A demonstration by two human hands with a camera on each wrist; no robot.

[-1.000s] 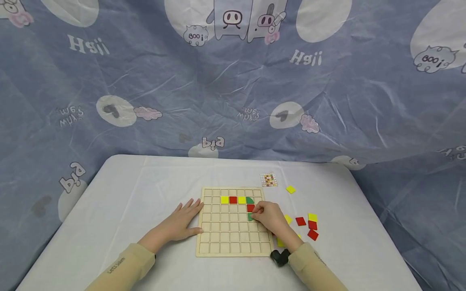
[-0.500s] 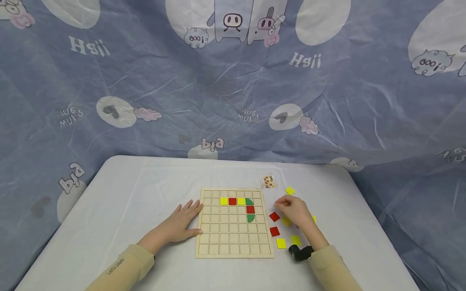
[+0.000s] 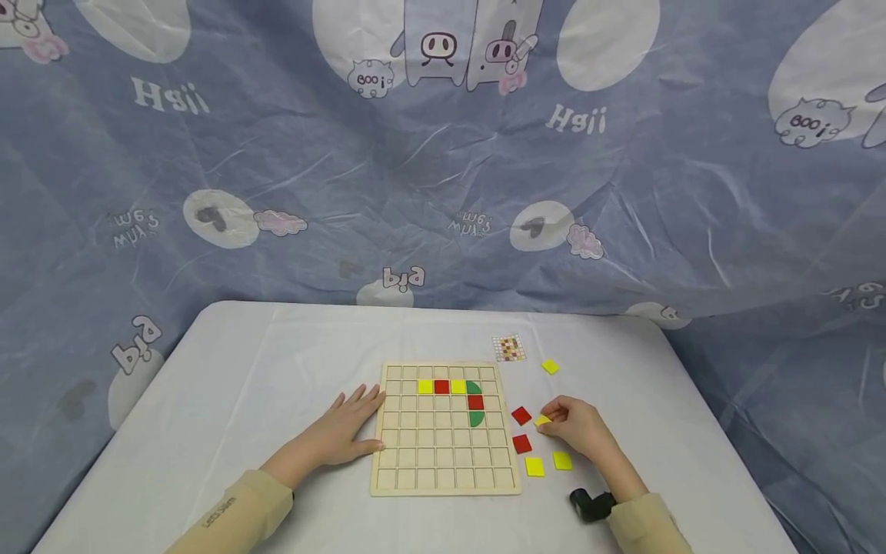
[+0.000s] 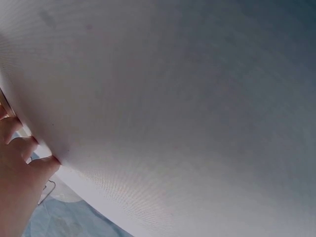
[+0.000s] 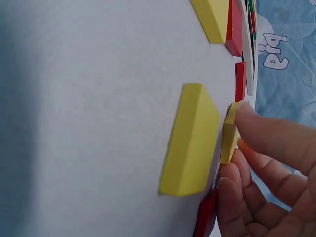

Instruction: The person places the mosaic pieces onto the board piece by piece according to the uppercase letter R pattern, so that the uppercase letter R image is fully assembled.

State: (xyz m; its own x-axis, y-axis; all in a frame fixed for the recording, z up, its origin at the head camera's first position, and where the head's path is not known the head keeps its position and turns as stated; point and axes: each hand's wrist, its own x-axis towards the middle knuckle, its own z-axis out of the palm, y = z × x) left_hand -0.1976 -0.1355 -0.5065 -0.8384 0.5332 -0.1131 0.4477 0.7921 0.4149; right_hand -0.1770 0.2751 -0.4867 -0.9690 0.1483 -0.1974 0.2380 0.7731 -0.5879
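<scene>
My left hand lies with fingers spread at the left edge of a wooden grid board, fingertips and thumb at its rim. Right of the board, my right hand pinches a yellow square tile. In the right wrist view, thumb and fingers hold this yellow tile at its edges, close over the cloth. Set in the board's upper cells are yellow and red squares, a green quarter-round tile, a red tile and a second green quarter-round tile.
Loose tiles lie right of the board: a red one, another red, and yellow ones nearer the front. A small grid pattern card and a yellow tile lie farther back. A black wrist device sits by the right sleeve.
My right hand has left the green quarter-round tile on the board, moved right over the loose tiles, and now pinches a yellow one. My left hand stays at the board's edge.
</scene>
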